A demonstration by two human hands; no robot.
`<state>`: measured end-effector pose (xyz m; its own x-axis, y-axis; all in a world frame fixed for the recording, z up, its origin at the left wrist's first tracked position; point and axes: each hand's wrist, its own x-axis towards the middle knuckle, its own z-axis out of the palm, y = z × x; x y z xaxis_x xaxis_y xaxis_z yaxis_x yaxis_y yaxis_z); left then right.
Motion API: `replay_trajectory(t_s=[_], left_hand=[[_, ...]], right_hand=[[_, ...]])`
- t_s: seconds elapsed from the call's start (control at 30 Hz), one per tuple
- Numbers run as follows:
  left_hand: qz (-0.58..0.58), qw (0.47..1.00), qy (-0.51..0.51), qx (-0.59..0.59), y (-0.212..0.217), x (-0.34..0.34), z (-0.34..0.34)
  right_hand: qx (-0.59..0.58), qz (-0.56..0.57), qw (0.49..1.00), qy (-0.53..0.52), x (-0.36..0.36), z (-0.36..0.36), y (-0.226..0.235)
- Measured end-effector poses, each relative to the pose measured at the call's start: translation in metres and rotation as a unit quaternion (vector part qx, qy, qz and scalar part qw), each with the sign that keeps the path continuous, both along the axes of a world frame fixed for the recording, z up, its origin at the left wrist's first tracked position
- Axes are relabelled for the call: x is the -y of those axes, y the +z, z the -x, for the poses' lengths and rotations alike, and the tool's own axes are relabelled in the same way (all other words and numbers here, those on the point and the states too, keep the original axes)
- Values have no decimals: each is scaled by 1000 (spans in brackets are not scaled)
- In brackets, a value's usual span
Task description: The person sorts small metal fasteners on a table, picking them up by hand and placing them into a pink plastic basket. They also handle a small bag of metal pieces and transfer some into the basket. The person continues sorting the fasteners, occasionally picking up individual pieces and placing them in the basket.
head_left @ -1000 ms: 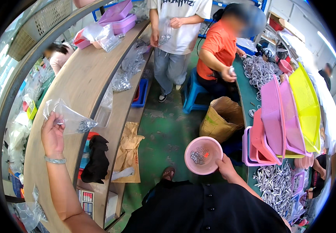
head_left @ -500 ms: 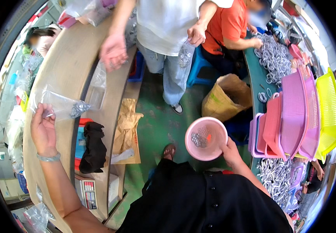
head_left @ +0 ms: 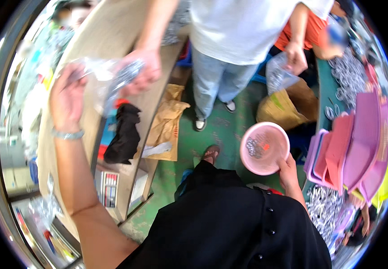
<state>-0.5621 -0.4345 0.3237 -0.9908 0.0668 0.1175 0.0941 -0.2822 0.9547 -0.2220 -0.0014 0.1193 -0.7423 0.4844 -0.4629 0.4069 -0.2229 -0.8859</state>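
2 hands grip: at left, the left hand [head_left: 69,98] pinches a clear, filmy plastic bag [head_left: 102,72]; at right, the right hand [head_left: 289,171] holds a round pink bowl [head_left: 271,163] containing small grey pieces [head_left: 255,147].

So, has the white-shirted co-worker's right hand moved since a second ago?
Yes: the co-worker's right hand came leftward, closer to the black cloth, now overlapping the clear plastic bag.

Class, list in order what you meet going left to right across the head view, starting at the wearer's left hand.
Left hand, black cloth, brown paper, pink bowl, stacked plastic baskets.
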Motion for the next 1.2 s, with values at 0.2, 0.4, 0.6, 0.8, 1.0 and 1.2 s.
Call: replay_trajectory(t_s=[0.2,0.4,0.6,0.8,1.0,1.2], left_hand=[[17,999,-21,-43,14,-51,-23],[57,988,-89,-113,45,-113,-57],[125,961,-100,-224,57,-156,-95],[112,955,-272,40,-52,-193,-151],[8,820,-523,231,-112,-256,-244],[-63,794,-572,195,-97,-264,-259]], right_hand=[[-24,19,999,24,-3,-5,-1],[-47,17,999,-2,7,-14,21],[-104,-11,995,-3,-1,-32,31],[-103,9,993,-61,-3,-48,76],[-171,32,982,-75,-2,-65,104],[-205,-51,976,-55,0,-86,130]])
